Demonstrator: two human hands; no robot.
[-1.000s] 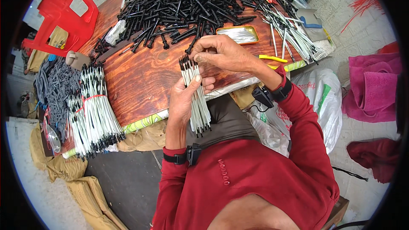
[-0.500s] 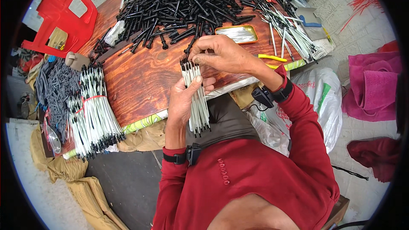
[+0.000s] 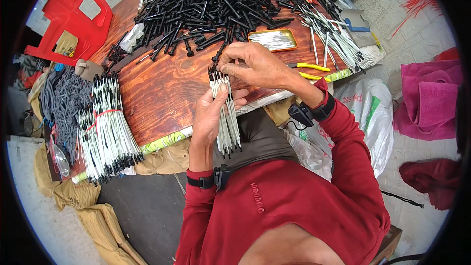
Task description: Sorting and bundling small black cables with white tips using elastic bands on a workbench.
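Note:
My left hand (image 3: 208, 113) is closed round a bundle of thin white rods with black ends (image 3: 227, 127), its thumb lying across them. The rods hang upright over the table's near edge and my lap. At the bundle's upper end, my right hand (image 3: 255, 66) has thumb and forefinger pinched by the black tips. Whatever is between those fingertips is too small or hidden to make out. Beyond my right fingers lies a large heap of black plastic rod-like parts (image 3: 216, 5). A shallow yellow-rimmed tin (image 3: 296, 46) of thin white sticks sits just past my right hand.
Yellow-handled pliers (image 3: 314, 66) lie beside my right wrist. Loose white rods (image 3: 331, 39) spread at the table's right. Banded bundles of white rods (image 3: 114, 127) stand at the left edge, next to grey parts (image 3: 68, 103). A red plastic stool (image 3: 93, 29) is at the far left.
My right hand has shifted slightly left, and more of the pliers shows beside it. My left thumb has moved up a little along the rods.

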